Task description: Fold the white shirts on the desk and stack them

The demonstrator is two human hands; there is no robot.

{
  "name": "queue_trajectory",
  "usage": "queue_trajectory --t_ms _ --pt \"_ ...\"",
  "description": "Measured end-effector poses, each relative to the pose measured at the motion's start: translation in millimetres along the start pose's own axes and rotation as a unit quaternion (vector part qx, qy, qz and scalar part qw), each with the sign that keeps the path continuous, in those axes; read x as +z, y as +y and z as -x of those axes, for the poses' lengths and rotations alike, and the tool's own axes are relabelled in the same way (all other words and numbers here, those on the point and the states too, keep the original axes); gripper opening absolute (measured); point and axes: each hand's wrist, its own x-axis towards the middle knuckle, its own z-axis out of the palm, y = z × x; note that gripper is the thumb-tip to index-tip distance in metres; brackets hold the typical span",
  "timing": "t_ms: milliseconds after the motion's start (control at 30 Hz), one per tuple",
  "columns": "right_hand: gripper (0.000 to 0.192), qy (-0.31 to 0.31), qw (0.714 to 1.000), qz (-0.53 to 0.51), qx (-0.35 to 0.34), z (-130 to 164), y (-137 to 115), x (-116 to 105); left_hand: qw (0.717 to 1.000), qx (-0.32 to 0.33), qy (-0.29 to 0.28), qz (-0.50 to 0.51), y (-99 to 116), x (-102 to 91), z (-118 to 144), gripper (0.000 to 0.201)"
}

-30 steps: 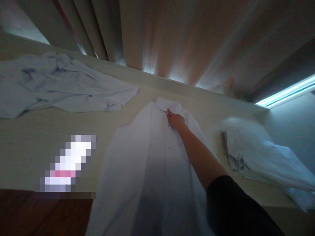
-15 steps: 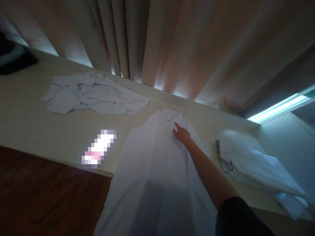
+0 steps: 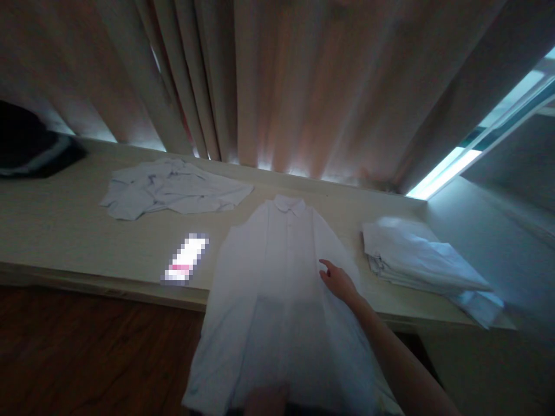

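A white collared shirt (image 3: 277, 260) lies front side up, its collar toward the curtain and its lower part reaching past the table's front edge. Over the right side of its chest is my right hand (image 3: 340, 282), index finger and thumb apart, with nothing between them. Whether the fingertips touch the cloth is hard to tell. Low in the picture, a dark blurred shape that looks like my left hand (image 3: 265, 400) is at the shirt's lower part; its fingers cannot be made out.
A crumpled white garment (image 3: 169, 188) lies at the back left of the pale table (image 3: 56, 237). A pixelated bright rectangle (image 3: 186, 258) is left of the shirt. Folded white clothes (image 3: 420, 254) lie at right, and a black item (image 3: 34, 141) at far left. Curtains (image 3: 303, 86) hang behind.
My right hand has moved from near the collar down the shirt and to the right. A blurred shape like my left hand has appeared at the bottom. The view has shifted.
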Motion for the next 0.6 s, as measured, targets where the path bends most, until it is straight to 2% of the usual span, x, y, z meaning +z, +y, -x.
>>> queue_trajectory --t_ms 133,300,433,600 --pt "0.043 0.006 0.999 -0.046 0.018 36 14 14 0.999 -0.006 -0.021 -0.040 2 -6.5 -10 0.030" --pt "0.040 0.000 0.997 -0.077 0.004 61 4 26 0.997 -0.016 -0.026 -0.065 4 -8.4 -14 0.031" --pt "0.039 -0.008 0.996 -0.082 -0.015 63 -7 29 0.998 -0.011 -0.027 -0.063 4 -7.2 -11 0.033" --pt "0.037 0.002 0.996 -0.088 -0.020 46 -14 22 0.999 0.010 -0.026 -0.044 1 -3.8 -8 0.033"
